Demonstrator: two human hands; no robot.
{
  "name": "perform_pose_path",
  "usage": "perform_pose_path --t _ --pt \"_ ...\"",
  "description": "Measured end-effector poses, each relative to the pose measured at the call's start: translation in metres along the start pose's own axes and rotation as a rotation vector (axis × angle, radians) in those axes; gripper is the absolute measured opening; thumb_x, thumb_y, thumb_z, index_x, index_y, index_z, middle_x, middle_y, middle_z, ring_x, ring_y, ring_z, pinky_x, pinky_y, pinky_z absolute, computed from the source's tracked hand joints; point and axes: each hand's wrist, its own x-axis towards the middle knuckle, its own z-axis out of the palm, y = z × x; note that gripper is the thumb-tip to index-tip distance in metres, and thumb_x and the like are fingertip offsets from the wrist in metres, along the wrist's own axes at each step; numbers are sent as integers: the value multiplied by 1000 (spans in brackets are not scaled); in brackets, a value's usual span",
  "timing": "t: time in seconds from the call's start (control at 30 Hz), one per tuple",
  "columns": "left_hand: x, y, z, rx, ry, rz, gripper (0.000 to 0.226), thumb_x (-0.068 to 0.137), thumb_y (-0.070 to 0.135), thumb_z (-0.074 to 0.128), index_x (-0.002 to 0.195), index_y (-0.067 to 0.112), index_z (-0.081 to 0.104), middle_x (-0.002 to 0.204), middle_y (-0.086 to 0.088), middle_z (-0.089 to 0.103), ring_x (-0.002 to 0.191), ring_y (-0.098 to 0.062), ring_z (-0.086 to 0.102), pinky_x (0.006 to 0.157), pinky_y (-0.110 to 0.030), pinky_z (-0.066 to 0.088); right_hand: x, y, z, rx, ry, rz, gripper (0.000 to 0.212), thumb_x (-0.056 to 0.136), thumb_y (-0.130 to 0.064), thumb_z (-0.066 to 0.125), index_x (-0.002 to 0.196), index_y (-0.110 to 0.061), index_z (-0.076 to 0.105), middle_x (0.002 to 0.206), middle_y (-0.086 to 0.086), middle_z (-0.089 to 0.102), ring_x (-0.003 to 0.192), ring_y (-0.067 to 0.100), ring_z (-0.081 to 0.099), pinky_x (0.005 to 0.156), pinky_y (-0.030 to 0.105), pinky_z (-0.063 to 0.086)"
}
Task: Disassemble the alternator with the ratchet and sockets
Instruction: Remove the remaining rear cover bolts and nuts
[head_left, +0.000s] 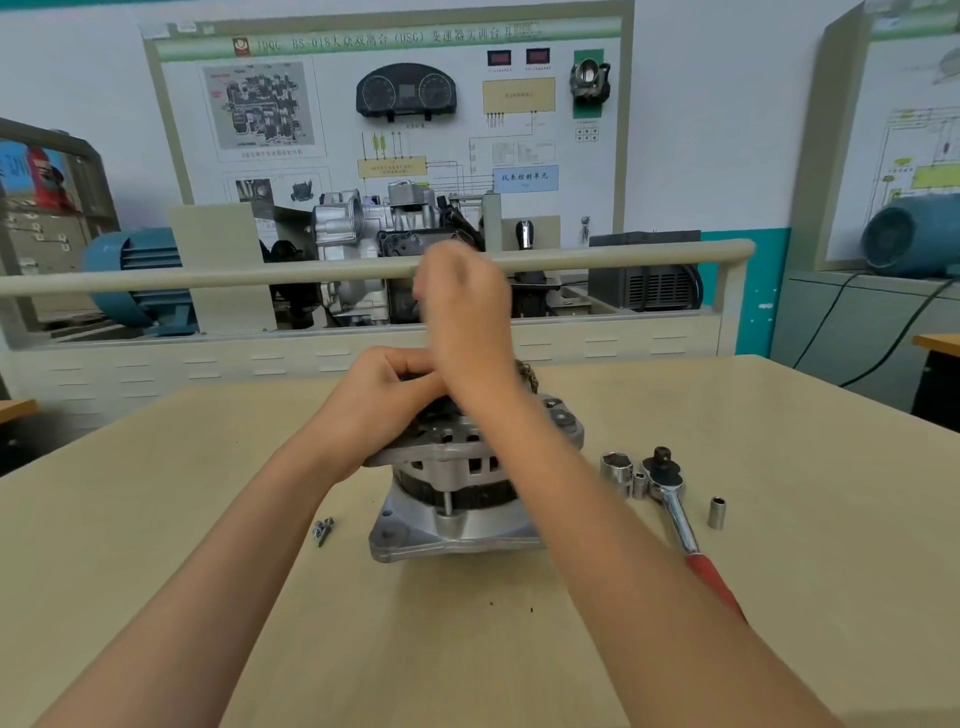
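Alternator (457, 499) at centre of frame, standing on the desk (208, 519), long axis upright, wide flat flange down, dark top end up. Left hand (384, 389) curled over the top edge, gripping it. Right hand (465, 306) raised above, blurred, fingers curled; cannot tell what it holds. Right forearm crossing in front, hiding part of the housing. Lower left of it, small bolts (323, 530). To the right, two sockets (621, 473), ratchet (675, 506) with red handle, one more socket (717, 513) standing.

L hand (387, 387) fingers curled low; R hand (465, 306) raised, blurred.
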Motion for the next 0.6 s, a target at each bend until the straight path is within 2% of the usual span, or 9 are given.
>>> perform_pose_path --t 0.07,0.1,0.2,0.3,0.37,0.4,0.47,0.53,0.6 --pt "0 0 0 61 34 50 36 88 -4 50 67 24 56 47 20 58 45 8 51 46 -9 40 -17 7 10 -717 104 -277 16 81 -22 49 77 -9 56 82 3 52 83 19 46 84 33 37" --pt "0 0 0 89 36 73 35 89 -5 49 70 24 49 46 23 56 44 10 49 43 -5 36 -21 8 13 -930 147 -288 20 80 -25 49 85 -8 58 90 5 52 90 23 45 91 34 33" --pt "0 0 -2 115 20 81 33 89 -3 49 73 26 50 52 23 59 49 10 52 46 -6 40 -19 5 11 -944 191 -281 23 81 -28 46 86 -9 57 89 4 50 89 23 43 91 33 29" --pt "-2 0 -3 78 -1 17 41 86 -4 50 60 25 65 53 13 63 51 5 55 51 -12 44 -10 2 6 -543 133 -252 23 82 -22 46 60 -16 47 68 -4 45 74 18 42 76 31 34" --pt "-3 3 -1 19 -38 9 46 89 2 54 59 32 72 60 15 69 56 7 61 53 -6 43 0 -3 2 -128 79 -76 39 83 -20 42 46 -21 32 49 -9 35 57 13 36 58 29 30" --pt "-3 4 0 -8 -59 19 38 91 10 56 68 35 74 70 15 72 66 6 65 57 -5 44 7 -3 -1 103 44 57 44 86 -19 40 43 -20 30 44 -7 33 51 12 33 54 28 30" --pt "-3 5 0 -29 -78 21 21 91 21 58 89 34 74 87 13 74 82 1 68 66 -6 47 22 0 -9 573 -92 323 54 93 -21 33 40 -15 31 41 1 32 46 16 35 57 27 39" --pt "-1 1 -1 -31 -64 -2 16 90 25 59 94 30 74 91 11 75 86 -1 69 69 -7 48 29 4 -16 974 -281 537 63 95 -32 27 35 -14 32 37 2 31 44 19 37 66 30 45" --pt "-1 0 -1 -54 -63 -14 16 89 24 60 94 27 75 91 9 75 87 -3 69 69 -7 48 30 7 -17 1058 -355 558 66 96 -37 26 34 -16 33 35 0 30 41 18 39 69 33 49"
